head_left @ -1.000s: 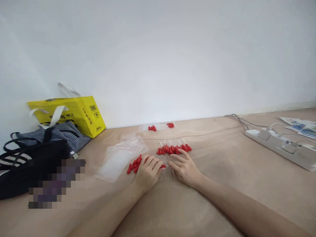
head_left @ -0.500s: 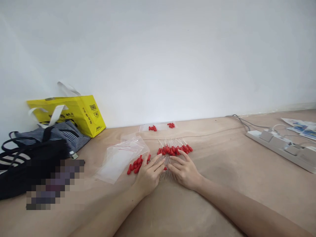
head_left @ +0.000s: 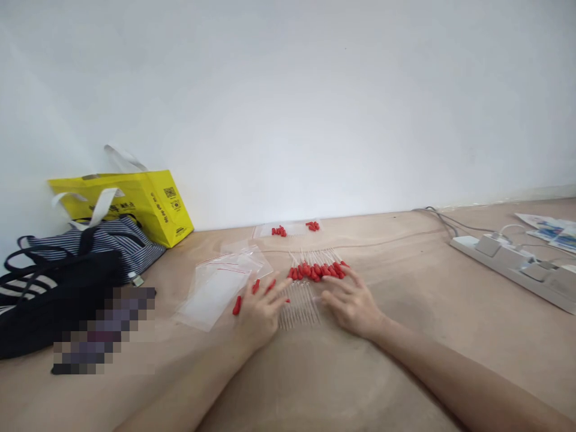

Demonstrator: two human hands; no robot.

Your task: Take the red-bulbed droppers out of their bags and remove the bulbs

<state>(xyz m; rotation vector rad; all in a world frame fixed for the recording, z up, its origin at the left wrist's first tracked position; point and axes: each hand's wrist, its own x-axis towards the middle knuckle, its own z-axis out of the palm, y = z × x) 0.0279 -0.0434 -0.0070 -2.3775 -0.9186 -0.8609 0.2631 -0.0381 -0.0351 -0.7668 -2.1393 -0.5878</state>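
Fingers of left hand (head_left: pixel 258 317) stand wide, right hand (head_left: pixel 355 309) I cannot tell; beside left, red bulbs (head_left: pixel 236 306) seem light, soft, pinchable mid-body.

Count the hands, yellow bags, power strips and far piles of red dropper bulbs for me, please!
Hands: 2
Yellow bag: 1
Power strip: 1
Far piles of red dropper bulbs: 2
Total: 6
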